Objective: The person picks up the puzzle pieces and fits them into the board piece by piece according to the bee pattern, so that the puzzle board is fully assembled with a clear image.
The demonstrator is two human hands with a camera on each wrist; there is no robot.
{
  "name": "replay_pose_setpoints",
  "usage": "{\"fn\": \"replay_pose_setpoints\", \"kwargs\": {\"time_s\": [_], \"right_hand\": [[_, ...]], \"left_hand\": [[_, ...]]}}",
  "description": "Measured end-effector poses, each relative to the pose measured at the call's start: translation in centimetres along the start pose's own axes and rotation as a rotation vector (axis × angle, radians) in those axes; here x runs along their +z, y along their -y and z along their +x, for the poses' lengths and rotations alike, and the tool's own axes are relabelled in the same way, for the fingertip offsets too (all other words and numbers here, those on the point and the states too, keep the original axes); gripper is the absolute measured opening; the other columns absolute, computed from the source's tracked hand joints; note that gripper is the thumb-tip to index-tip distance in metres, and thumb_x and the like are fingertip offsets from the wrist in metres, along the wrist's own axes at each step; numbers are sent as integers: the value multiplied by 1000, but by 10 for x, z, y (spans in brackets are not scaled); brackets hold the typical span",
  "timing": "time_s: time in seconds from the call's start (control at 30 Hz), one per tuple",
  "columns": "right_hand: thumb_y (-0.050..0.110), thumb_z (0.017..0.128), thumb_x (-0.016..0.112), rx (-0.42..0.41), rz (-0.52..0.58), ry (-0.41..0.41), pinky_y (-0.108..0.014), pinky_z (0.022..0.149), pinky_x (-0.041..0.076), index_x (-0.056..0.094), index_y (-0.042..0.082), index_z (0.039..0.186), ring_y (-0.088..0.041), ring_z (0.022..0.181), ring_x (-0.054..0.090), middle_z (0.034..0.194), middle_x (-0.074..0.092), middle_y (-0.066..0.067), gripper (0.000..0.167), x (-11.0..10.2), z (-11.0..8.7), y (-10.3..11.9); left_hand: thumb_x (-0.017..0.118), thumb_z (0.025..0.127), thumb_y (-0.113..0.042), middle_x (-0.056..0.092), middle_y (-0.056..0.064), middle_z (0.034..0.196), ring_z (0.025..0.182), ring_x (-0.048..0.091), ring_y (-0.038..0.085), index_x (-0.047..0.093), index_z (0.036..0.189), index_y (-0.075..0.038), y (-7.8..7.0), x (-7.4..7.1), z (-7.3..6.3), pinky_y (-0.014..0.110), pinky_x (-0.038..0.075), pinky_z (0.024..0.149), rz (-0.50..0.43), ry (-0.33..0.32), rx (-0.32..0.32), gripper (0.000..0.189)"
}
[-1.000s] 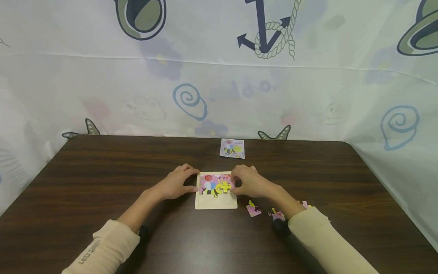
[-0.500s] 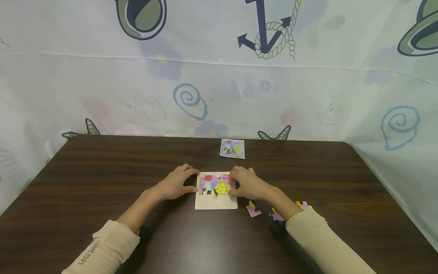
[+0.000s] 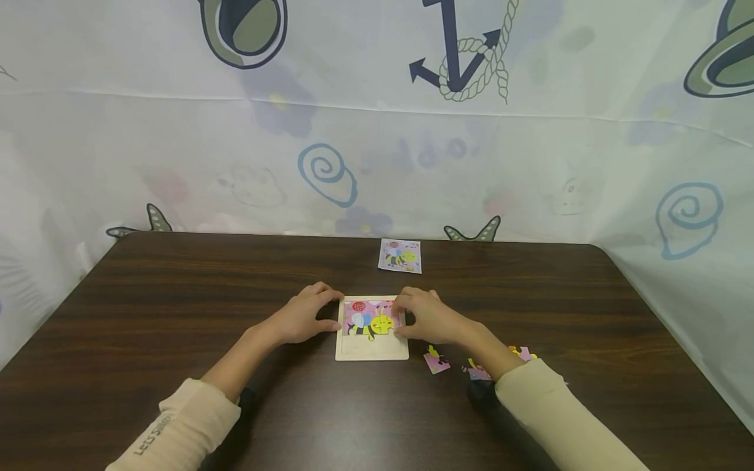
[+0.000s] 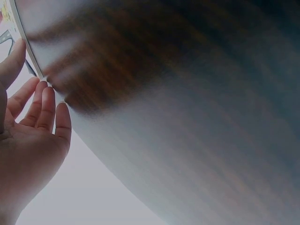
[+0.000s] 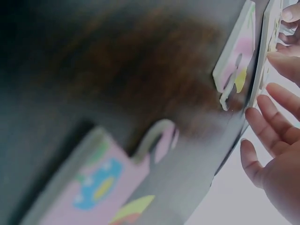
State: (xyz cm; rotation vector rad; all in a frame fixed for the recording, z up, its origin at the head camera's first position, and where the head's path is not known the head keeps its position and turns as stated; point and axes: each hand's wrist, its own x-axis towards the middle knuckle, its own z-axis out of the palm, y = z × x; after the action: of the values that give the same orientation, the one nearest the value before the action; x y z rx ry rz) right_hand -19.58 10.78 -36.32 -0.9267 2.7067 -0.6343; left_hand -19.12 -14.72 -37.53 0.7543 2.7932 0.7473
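A light wooden puzzle frame (image 3: 372, 353) lies on the table, its upper part filled with pieces that form a yellow bee on pink. My left hand (image 3: 303, 315) holds steady at the frame's left side, thumb and fingertips against the edge. In the left wrist view the left fingers (image 4: 47, 110) reach out nearly straight to that edge. My right hand (image 3: 432, 315) grips a puzzle piece (image 3: 385, 322) at the right of the bee's head, fingertips at its top and thumb at its bottom. Its other fingers (image 5: 272, 117) hang loosely in the right wrist view. Bare wood shows in the frame's lower part.
A loose pink and yellow puzzle piece (image 3: 436, 361) lies right of the frame. More loose pieces (image 3: 476, 370) lie near the right forearm, some partly hidden by it. A picture card (image 3: 400, 256) of the same bee lies behind the frame. A printed cloth (image 3: 377, 163) hangs behind the table.
My right hand has shifted slightly left, and the piece at the bee's head has gone from sitting askew to lying flush with its neighbours. The left hand has stayed still.
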Motion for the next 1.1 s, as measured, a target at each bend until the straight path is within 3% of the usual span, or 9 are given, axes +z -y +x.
{"fn": "replay_pose_setpoints", "kwargs": {"time_s": [0.37,0.77,1.1], "right_hand": [[15,79,72,-39,5,5,-36,77,31,64,8,94,-18,89,49,92,53,0,18,0,-2,-2],[13,82,68,-55,26,34,-40,82,31,65,11,107,-19,92,48,97,54,-1,25,-1,-1,-4],[14,84,66,-62,16,67,-43,85,32,67,13,106,-20,96,47,100,53,-2,22,-2,-1,-5]], "left_hand": [[68,83,-21,47,15,120,111,43,33,50,126,-2,1,1,0,49,39,91,-4,-7,6,51],[68,83,-22,47,15,119,110,44,33,50,126,-1,1,0,0,49,39,90,-9,1,9,50],[67,84,-22,47,16,118,109,44,33,50,125,-1,1,-2,1,49,39,90,-2,2,24,49]]}}
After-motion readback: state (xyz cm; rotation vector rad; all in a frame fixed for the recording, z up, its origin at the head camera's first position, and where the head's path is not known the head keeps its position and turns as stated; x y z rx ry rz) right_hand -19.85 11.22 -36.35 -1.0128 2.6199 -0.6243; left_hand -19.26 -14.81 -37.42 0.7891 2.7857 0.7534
